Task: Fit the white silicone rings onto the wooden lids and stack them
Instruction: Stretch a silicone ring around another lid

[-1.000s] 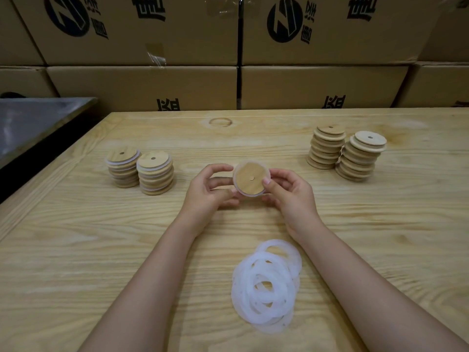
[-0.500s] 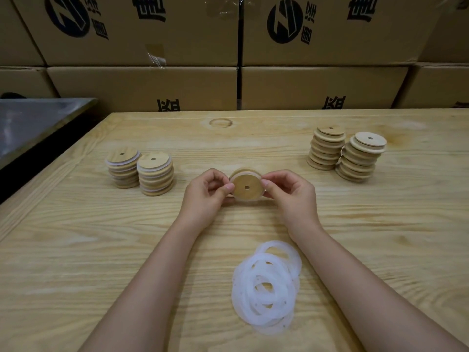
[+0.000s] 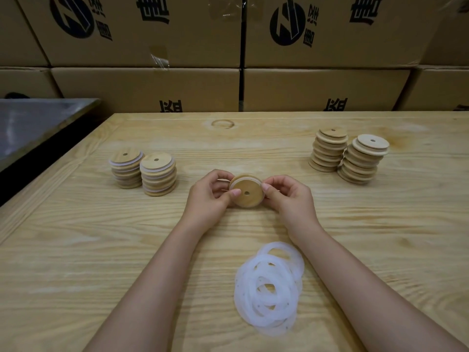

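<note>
cardboard boxes (image 3: 142, 34) are filling the top of the frame behind the wooden counter (image 3: 76, 250). a loose pile of white silicone rings (image 3: 269, 288) is lying at lower centre. bare lid stacks (image 3: 349, 156) are standing at the right and ringed lid stacks (image 3: 143, 171) at the left. at centre the left hand (image 3: 208, 196) and right hand (image 3: 289, 199) are pinching one wooden lid (image 3: 247, 193) by its edges, a white ring (image 3: 237, 182) sitting round it.

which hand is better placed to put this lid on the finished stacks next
Left, probably. Both hands pinch the round wooden lid with its white silicone ring, but the ringed stacks stand nearer the left hand; the right hand is nearer the bare wooden lids.
</note>
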Available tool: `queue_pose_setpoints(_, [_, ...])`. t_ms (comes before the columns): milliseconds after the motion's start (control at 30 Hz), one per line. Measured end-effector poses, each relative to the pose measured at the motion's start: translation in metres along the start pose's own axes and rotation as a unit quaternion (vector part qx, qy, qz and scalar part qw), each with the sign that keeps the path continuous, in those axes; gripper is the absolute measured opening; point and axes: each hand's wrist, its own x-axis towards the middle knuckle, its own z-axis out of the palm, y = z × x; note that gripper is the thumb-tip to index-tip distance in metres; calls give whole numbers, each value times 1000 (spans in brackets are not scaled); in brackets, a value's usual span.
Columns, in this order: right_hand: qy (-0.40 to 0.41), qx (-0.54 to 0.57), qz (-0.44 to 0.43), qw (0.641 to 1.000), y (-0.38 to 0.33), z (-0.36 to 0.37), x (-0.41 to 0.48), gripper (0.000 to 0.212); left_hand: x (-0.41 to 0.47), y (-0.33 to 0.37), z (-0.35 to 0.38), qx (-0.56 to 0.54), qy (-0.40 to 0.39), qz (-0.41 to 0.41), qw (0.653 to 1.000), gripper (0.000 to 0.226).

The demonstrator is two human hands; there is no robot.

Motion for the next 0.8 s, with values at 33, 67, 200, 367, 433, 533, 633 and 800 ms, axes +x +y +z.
queue_pose_setpoints(33, [1, 2, -7, 1000, 0, -1, 0, 18, 0, 0, 0, 0, -3, 3, 1000, 29])
queue_pose_setpoints(67, [0, 1, -18, 1000, 0, -1, -1, 18, 0, 0, -1, 3, -4, 8, 1000, 30])
queue_pose_setpoints(200, [-14, -63, -81, 995, -1, 0, -5, 16, 1, 0, -2, 36, 1, 42, 998, 34])
queue_pose_setpoints(367, [-13, -109, -109, 988, -5, 3, -9, 24, 0, 0, -1, 71, -3, 89, 993, 36])
queue_pose_setpoints(433, [-24, -134, -125, 983, -5, 4, -10, 27, 0, 0, -1, 82, -3, 102, 991, 37])
queue_pose_setpoints(533, [-35, -145, -133, 980, -4, 4, -10, 27, 1, -2, -1, 99, -2, 114, 988, 39])
queue_pose_setpoints(633, [-40, -95, -103, 989, -4, 3, -9, 24, 1, -2, -1, 105, 0, 114, 988, 41])
queue_pose_setpoints(800, [-18, -56, -96, 994, -5, 1, -8, 19, 1, -3, -2, 78, 4, 100, 992, 39])
